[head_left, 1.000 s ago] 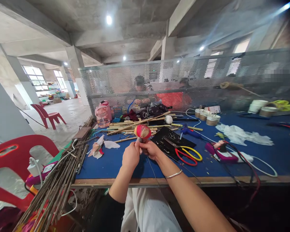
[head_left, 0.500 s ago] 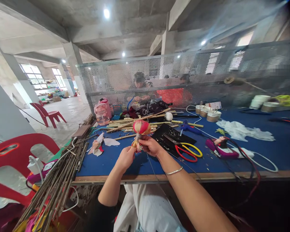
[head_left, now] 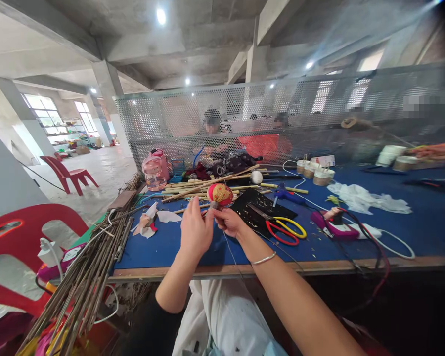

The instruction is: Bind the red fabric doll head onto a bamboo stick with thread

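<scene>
A cloth-covered ball [head_left: 221, 194], red and patterned yellow, is held up over the table, with grey thread wound about its neck. My right hand [head_left: 229, 221] is closed at the bound neck, thumb and fingers pinching there. My left hand [head_left: 196, 226] wraps the lower, left side of the bundle; its palm and back hide the cloth tail. A thin thread [head_left: 229, 244] runs down from the neck past the table edge toward my lap. Scissors [head_left: 278, 228] with red and yellow handles lie right of my right hand, partly on a black cloth [head_left: 254, 203].
Cloth scraps [head_left: 147, 222] lie left of my hands. Bamboo sticks [head_left: 193, 186], a white ball [head_left: 256, 177] and a blue glue gun [head_left: 287, 194] lie behind. Long sticks [head_left: 85, 277] jut over the left edge. Power strips [head_left: 337, 228] and cables are on both sides. A perforated screen [head_left: 152, 118] stands behind.
The ball has turned, showing more patterned yellow cloth, and its neck tilts left. My left hand has risen and turned around the bundle. The view has shifted slightly.
</scene>
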Tool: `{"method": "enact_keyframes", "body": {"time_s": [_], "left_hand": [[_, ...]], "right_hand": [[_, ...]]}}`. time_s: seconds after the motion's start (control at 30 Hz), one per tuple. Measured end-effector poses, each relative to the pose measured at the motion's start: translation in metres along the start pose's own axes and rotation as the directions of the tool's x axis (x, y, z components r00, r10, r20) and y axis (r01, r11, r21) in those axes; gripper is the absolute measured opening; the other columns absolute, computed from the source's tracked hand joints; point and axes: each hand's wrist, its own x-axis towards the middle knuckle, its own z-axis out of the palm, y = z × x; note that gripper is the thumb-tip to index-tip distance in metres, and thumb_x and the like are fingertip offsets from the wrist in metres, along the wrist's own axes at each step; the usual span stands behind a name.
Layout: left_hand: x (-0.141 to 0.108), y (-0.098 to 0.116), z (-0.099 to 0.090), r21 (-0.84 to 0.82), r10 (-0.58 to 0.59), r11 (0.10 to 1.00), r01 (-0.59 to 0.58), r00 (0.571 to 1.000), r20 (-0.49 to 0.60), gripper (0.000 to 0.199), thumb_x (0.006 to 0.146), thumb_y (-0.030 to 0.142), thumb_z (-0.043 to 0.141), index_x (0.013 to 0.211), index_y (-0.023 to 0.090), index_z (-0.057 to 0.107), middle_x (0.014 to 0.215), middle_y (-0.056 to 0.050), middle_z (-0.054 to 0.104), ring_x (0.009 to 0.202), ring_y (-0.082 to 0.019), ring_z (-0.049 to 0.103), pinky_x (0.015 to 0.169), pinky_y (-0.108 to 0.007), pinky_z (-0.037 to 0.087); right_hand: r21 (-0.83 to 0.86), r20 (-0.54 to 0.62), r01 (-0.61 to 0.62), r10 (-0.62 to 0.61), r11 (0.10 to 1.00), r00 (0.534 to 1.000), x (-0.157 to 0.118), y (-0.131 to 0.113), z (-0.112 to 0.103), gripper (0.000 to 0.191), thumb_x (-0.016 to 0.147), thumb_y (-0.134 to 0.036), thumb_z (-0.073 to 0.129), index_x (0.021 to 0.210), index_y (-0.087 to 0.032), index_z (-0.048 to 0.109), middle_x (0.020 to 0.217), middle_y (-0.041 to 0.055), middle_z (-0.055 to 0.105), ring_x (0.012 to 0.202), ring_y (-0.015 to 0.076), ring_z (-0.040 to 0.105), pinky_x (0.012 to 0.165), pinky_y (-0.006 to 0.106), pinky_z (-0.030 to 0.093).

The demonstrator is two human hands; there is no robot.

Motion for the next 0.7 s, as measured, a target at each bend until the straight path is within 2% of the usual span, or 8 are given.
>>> {"method": "enact_keyframes", "body": {"time_s": [0.03,0.1,0.17,0.3,0.37,0.47,0.6,0.7], "left_hand": [[-0.002,0.002,0.006,0.085,0.037,0.996,-0.037,0.999,0.008,0.053,0.086,0.039,0.043,0.134,0.016,0.035,0.139,-0.019,0.04,0.126,-0.03,0.04,0.098,-0.038,0.034],[-0.004,0.001,0.014,0.133,-0.038,0.991,0.026,0.996,0.085,0.047,0.087,0.036,0.042,0.129,0.015,0.041,0.127,-0.022,0.051,0.116,-0.034,0.05,0.092,-0.042,0.037],[-0.001,-0.006,0.017,0.082,-0.138,0.988,0.127,0.981,0.137,0.035,0.088,0.034,0.041,0.117,0.016,0.05,0.107,-0.02,0.062,0.101,-0.033,0.058,0.085,-0.042,0.039],[0.015,-0.018,0.005,-0.084,-0.15,0.983,0.163,0.978,0.146,0.016,0.088,0.032,0.041,0.088,0.02,0.052,0.088,-0.009,0.062,0.084,-0.022,0.058,0.074,-0.03,0.04],[0.025,-0.017,-0.004,-0.194,-0.181,0.957,0.215,0.967,0.179,0.02,0.089,0.034,0.038,0.078,0.021,0.047,0.073,-0.003,0.055,0.064,-0.014,0.053,0.06,-0.024,0.038],[0.036,-0.01,-0.015,-0.357,-0.24,0.868,0.344,0.922,0.304,0.026,0.088,0.041,0.033,0.072,0.021,0.04,0.055,0.006,0.036,0.04,-0.007,0.031,0.041,-0.02,0.024],[0.043,0.002,-0.027,-0.513,-0.23,0.726,0.458,0.865,0.447,0.03,0.083,0.049,0.033,0.069,0.022,0.034,0.053,0.009,0.024,0.036,-0.005,0.016,0.036,-0.016,0.014],[0.046,0.008,-0.034,-0.585,-0.2,0.589,0.558,0.801,0.564,0.032,0.081,0.048,0.036,0.064,0.022,0.03,0.051,0.009,0.021,0.037,-0.004,0.01,0.034,-0.015,0.011]], "right_hand": [[-0.008,-0.007,-0.003,0.003,1.0,1.0,0.0,0.001,0.0,0.044,0.053,-0.045,0.079,0.071,-0.018,0.05,0.042,-0.0118,0.035,0.035,0.0018,0.017,0.036,0.02,0.005],[-0.027,-0.015,-0.016,0.016,1.0,1.0,0.0,0.002,0.0,0.044,0.054,-0.047,0.079,0.071,-0.017,0.05,0.043,-0.011,0.038,0.034,0.0018,0.018,0.036,0.02,0.005],[-0.047,-0.013,-0.026,0.026,0.999,1.0,-0.001,0.004,0.001,0.043,0.056,-0.048,0.077,0.069,-0.017,0.05,0.041,-0.0118,0.033,0.035,0.002,0.016,0.036,0.02,0.004],[-0.066,0.009,0.003,-0.002,0.998,1.0,-0.005,-0.001,0.005,0.041,0.059,-0.049,0.075,0.066,-0.017,0.049,0.041,-0.0125,0.026,0.036,0.0025,0.014,0.037,0.02,0.006],[-0.087,0.003,0.03,-0.03,0.996,1.0,-0.006,-0.011,0.008,0.039,0.058,-0.045,0.076,0.064,-0.018,0.05,0.041,-0.0121,0.028,0.036,0.0025,0.015,0.037,0.021,0.006],[-0.139,0.001,0.069,-0.07,0.988,0.998,-0.004,-0.035,0.014,0.033,0.058,-0.039,0.078,0.063,-0.016,0.053,0.04,-0.0115,0.029,0.034,0.0021,0.017,0.036,0.022,0.004],[-0.198,0.037,0.102,-0.096,0.975,0.995,0.004,-0.062,0.019,0.031,0.059,-0.038,0.078,0.063,-0.016,0.055,0.039,-0.0115,0.031,0.033,0.0018,0.017,0.035,0.022,0.006],[-0.173,0.072,0.122,-0.111,0.977,0.991,0.01,-0.065,0.021,0.034,0.059,-0.039,0.078,0.063,-0.016,0.054,0.039,-0.0119,0.031,0.033,0.0018,0.017,0.034,0.021,0.007]]}}
